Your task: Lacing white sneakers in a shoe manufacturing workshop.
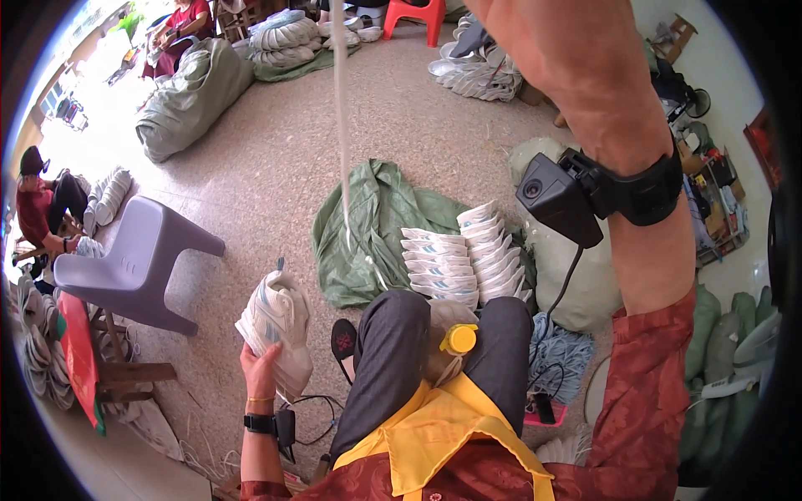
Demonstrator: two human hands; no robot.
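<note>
My left hand is closed around a white mesh shoe upper with grey-blue trim, holding it up left of my knees. My right forearm is raised across the upper right, and its hand is beyond the top edge. A pale cord hangs from the top edge toward the green cloth; I cannot tell what holds its upper end. In front of my knees, two stacks of white shoe uppers lie by the green cloth sack. Between my thighs is a yellow cap-like piece.
A grey plastic chair stands at the left, near a wooden stool. Bluish cords lie in a pile right of my knee. Beyond are a stuffed sack, more shoe uppers, a red stool and seated people.
</note>
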